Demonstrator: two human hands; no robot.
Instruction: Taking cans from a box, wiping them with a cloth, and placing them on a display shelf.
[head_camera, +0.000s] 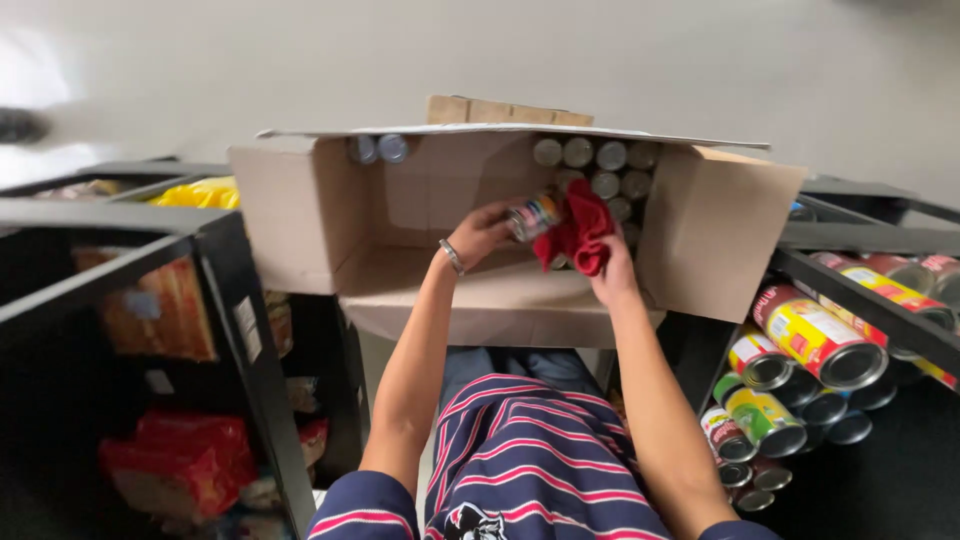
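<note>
An open cardboard box (300, 210) lies on its side in front of me, with several silver-topped cans (600, 170) stacked at its back right. My left hand (478, 236), with a bracelet at the wrist, grips a can with a colourful label (531, 216) inside the box. My right hand (612, 272) holds a red cloth (580, 232) pressed against that can.
Black shelving (230, 290) on the left holds orange and red bags (180, 450) and a yellow packet (200, 192). A black rack (860, 290) on the right holds several cans lying on their sides (815, 340). The box flap (715, 240) juts out to the right.
</note>
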